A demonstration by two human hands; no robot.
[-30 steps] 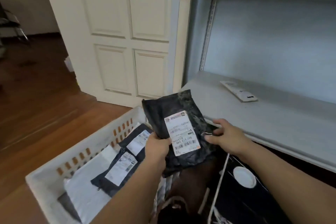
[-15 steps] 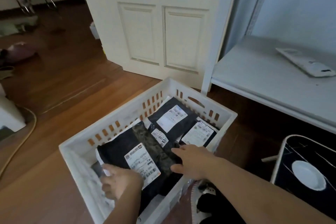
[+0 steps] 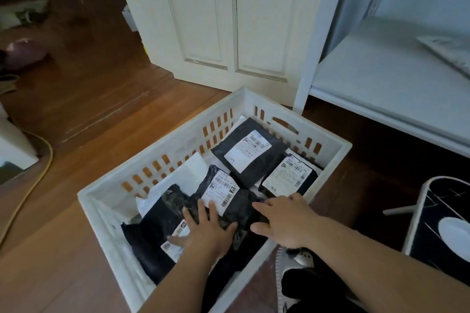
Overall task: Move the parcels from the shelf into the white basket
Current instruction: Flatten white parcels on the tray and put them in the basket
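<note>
On the wooden floor [image 3: 89, 109] stands the white basket [image 3: 178, 140], with both hands low inside it. The left hand [image 3: 207, 230] and right hand [image 3: 284, 221] lie flat, fingers spread, each grip wide, pressing on a crumpled black parcel [image 3: 229, 201] among other parcels. It looks soft, light and slippery; take it by an edge. Beyond, the shelf [image 3: 376, 79] carries one pale flat parcel [image 3: 450, 53].

Just one camera here, head-mounted, wide-angle, looking forward and steeply down from above. The white basket [image 3: 213, 124] on the wooden floor [image 3: 101, 99] fills the near middle, close in, with both forearms coming up from the bottom edge. Far centre is a white door [image 3: 229, 20]; far right, the shelf [image 3: 381, 76]. Edges bend noticeably.
</note>
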